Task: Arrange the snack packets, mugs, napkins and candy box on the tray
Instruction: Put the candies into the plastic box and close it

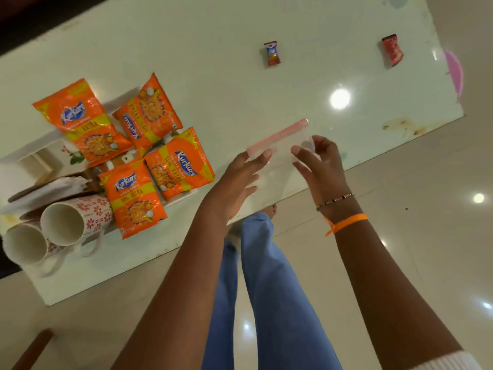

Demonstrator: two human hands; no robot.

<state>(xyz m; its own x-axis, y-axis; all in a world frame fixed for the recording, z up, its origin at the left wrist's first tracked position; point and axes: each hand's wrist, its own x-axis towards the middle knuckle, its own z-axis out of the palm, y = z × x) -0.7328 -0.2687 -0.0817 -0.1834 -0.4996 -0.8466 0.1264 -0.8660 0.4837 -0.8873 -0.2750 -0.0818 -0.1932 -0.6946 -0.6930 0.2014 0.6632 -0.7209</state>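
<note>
Both hands hold a clear plastic box with a pink rim (280, 145) over the table's near edge. My left hand (234, 182) grips its left side, and my right hand (317, 164) pinches its right side. Left of them a white tray (34, 153) carries several orange snack packets (176, 166), folded napkins (50, 188) and two floral mugs (80, 217) lying on their sides. Two small wrapped candies lie farther back on the table, one blue and brown (272, 53), one red (392, 50).
The glossy white table (240, 97) runs diagonally; its near edge passes under my hands. Beyond the edge is tiled floor (416, 209) and my blue trouser legs (266, 289). A pink object (454, 73) shows at the table's far right end.
</note>
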